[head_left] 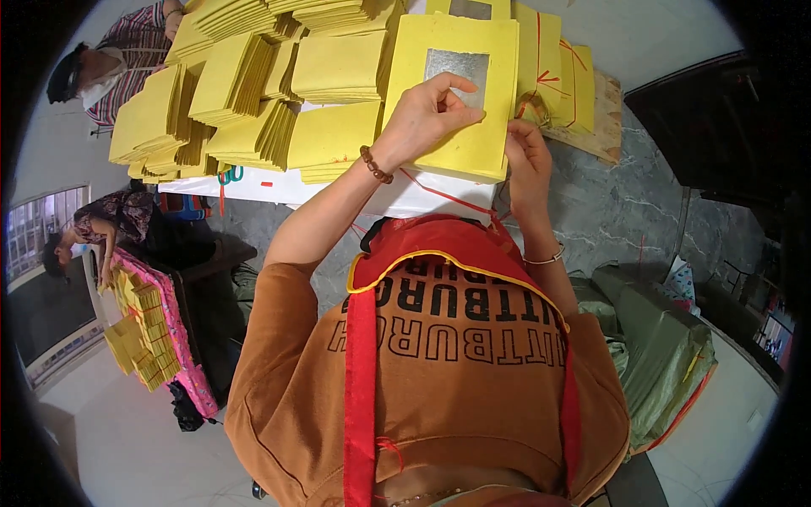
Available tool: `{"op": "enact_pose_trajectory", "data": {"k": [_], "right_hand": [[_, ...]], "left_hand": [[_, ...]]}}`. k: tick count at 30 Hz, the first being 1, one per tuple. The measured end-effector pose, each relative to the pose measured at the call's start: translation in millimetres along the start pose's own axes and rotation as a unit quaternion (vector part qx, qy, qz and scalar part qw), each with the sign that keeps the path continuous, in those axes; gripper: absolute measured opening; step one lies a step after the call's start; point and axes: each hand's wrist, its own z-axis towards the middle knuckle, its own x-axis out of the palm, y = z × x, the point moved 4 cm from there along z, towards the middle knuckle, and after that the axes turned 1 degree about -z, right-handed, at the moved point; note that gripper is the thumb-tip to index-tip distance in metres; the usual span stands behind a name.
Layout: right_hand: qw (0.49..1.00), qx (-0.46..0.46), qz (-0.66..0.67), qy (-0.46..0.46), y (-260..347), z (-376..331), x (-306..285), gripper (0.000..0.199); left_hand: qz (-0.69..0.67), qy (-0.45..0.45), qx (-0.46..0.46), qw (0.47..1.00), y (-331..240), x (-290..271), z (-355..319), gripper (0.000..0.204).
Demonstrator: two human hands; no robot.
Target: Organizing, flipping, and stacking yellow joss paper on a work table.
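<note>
The left hand (427,114) lay half-curled, fingertips pressing the top of a stack of square yellow paper sheets with a silver foil patch (452,93), which rested on the white table (253,184). The right hand (525,156) pinched the stack's lower right edge, fingers closed on it. The paper looked light, thin and floppy, the foil easily creased; edges and corners seemed the safest hold. Beyond lay fanned piles of plain yellow sheets (245,101) and bundles tied with red string (557,80)
</note>
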Motion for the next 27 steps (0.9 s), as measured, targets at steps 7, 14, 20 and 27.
{"op": "enact_pose_trajectory", "data": {"k": [7,14,20,27], "right_hand": [[1.000,-0.006,0.008,-0.005,5,-1,2,0.016],[0.999,-0.009,0.020,-0.025,6,0,6,0.015],[1.000,-0.002,0.011,-0.004,2,-1,13,0.015],[0.999,0.001,0.038,0.008,3,2,11,0.010]], "left_hand": [[-0.003,0.026,-0.024,0.999,-6,1,0,0.029],[-0.083,0.021,-0.036,0.996,-5,-1,0,0.034],[-0.020,-0.006,0.005,1.000,-18,-2,-1,0.070],[0.010,0.004,-0.003,1.000,-19,-1,-3,0.064]]}}
